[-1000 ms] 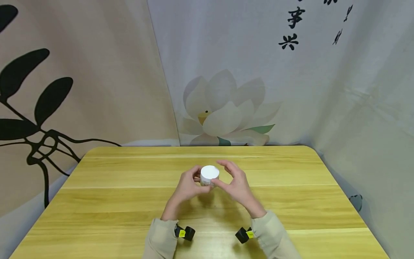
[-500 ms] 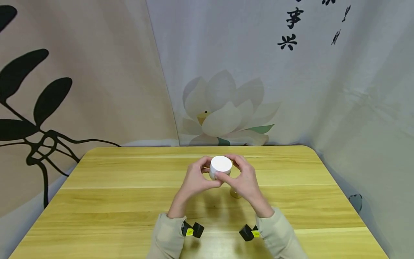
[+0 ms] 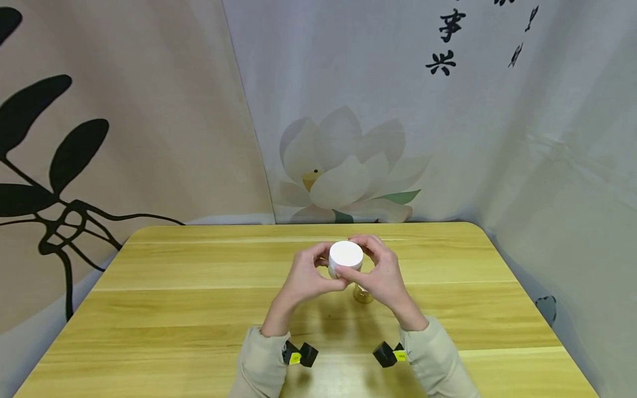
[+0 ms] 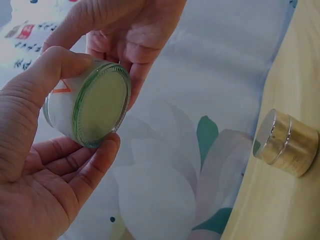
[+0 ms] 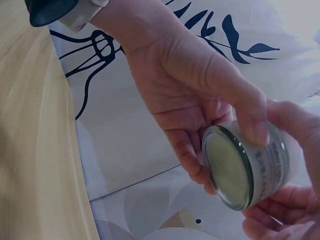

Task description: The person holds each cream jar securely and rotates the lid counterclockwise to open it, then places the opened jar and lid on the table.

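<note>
A small glass jar with a white lid and a printed label is held up above the table between both hands. My left hand grips it from the left, its thumb on the label and its fingertips at the base in the left wrist view. From the other side my right hand grips the same jar; in the right wrist view its thumb presses the side of the jar. Partly hidden under the right hand, a shiny gold cylinder stands on the table, and the left wrist view shows more of this gold cylinder.
The wooden table has rounded far corners. Behind it hangs a curtain printed with a lotus, dark leaves and characters. Black wrist cameras sit at both cuffs.
The jar and both hands have moved right and slightly away from the body. My right fingers have closed round the jar. The gold cylinder has come into view below the right hand.
</note>
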Tool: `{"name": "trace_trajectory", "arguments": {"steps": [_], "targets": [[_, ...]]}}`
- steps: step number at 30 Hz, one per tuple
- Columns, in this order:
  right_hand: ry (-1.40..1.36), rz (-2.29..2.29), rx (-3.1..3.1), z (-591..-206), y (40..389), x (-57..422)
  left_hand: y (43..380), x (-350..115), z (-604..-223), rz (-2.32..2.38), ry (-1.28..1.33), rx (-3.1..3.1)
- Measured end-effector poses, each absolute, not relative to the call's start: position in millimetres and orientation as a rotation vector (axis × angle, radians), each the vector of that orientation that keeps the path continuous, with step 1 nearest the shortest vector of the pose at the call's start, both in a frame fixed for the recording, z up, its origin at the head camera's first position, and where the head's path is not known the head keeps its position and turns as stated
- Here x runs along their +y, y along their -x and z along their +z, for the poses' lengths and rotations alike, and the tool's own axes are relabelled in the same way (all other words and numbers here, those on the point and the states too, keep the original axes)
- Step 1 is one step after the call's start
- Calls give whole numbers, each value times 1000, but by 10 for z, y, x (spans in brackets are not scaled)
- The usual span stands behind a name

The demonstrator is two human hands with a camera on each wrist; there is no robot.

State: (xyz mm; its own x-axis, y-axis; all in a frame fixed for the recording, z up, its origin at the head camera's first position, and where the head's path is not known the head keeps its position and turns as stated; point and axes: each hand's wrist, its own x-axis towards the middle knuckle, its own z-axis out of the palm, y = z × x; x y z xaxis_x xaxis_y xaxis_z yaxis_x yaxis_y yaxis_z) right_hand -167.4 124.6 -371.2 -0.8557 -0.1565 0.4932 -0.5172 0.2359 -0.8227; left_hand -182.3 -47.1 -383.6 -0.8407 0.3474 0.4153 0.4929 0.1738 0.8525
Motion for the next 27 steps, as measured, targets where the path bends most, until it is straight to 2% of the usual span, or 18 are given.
{"name": "trace_trajectory", "arguments": {"steps": [6, 12, 19, 22, 27], "targets": [[-669, 1690, -2185, -3738, 1689, 1276, 1810, -457, -3808, -1745, 863, -2327], [-816, 1774, -2157, -3761, 1722, 1339, 1691, -472, -3609, -1822, 939, -2296], [-1098, 1915, -2119, -3751, 1760, 1432, 1790, -484, -3821, -1963, 1050, -2229], [-1042, 1858, -2149, -3715, 1729, 1442, 1803, -476, -3838, -1898, 1000, -2240], [-775, 1746, -2199, -3684, 1661, 1413, 1715, -445, -3679, -1790, 895, -2314]]}}
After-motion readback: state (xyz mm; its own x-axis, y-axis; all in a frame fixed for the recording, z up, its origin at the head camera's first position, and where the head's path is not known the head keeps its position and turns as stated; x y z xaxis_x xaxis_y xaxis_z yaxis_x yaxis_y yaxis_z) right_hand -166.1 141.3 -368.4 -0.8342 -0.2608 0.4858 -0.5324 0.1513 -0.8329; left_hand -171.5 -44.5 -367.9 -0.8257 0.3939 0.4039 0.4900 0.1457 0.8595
